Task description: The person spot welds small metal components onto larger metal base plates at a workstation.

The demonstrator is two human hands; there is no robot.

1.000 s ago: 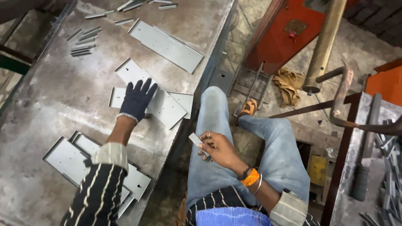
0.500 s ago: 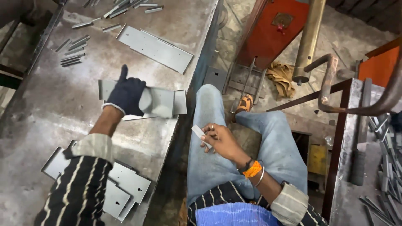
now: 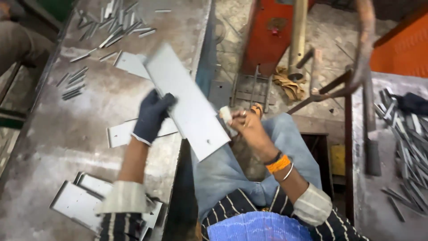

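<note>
Lifted off the desk (image 3: 53, 134) since half a second ago, the long grey metal plate (image 3: 189, 105) now hangs tilted in the air, its far end pointing to about eleven o'clock and its near end, with a small hole, dropping toward the person's lap at five o'clock. The gloved left hand (image 3: 151, 115) is clenched around the plate's left edge near the middle. At three o'clock from the plate the bare right hand (image 3: 249, 127) pinches a small pale block (image 3: 226, 115) between its fingers, close against the plate's right edge; whether the two touch I cannot tell. To handle this well, I would judge the left grip should stay near the balance point so the long sheet does not swing, and the bare fingers should keep off the cut edges. Another flat plate (image 3: 122, 133) lies on the desk at nine o'clock of the gloved hand, a stack of folded plates (image 3: 76, 203) sits at seven o'clock, and loose metal strips (image 3: 107, 27) are scattered at eleven. No bin or tray shows; a second heap of strips (image 3: 408, 147) lies bare on a surface at the far right.
</note>
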